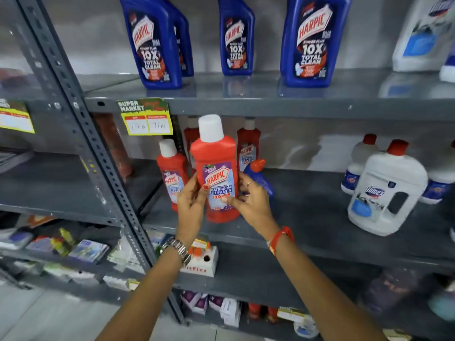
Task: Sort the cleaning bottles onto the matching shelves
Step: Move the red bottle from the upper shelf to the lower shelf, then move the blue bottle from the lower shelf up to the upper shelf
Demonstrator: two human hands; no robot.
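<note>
A red Harpic bathroom cleaner bottle (216,168) with a white cap stands upright at the front of the middle shelf (320,232). My left hand (190,200) grips its left side and my right hand (253,200) holds its right side, thumb on the label. Behind it stand more red Harpic bottles (171,168). A blue bottle with a red cap (258,173) sits just behind my right hand, partly hidden. Blue Harpic bottles (312,43) line the upper shelf (270,107). White Domex bottles (386,190) stand on the middle shelf's right.
A perforated grey upright post (98,153) runs diagonally at left. A yellow price tag (147,121) hangs from the upper shelf edge. The lower shelves hold small boxes and packets (204,259). Another white jug (423,33) stands at the upper right.
</note>
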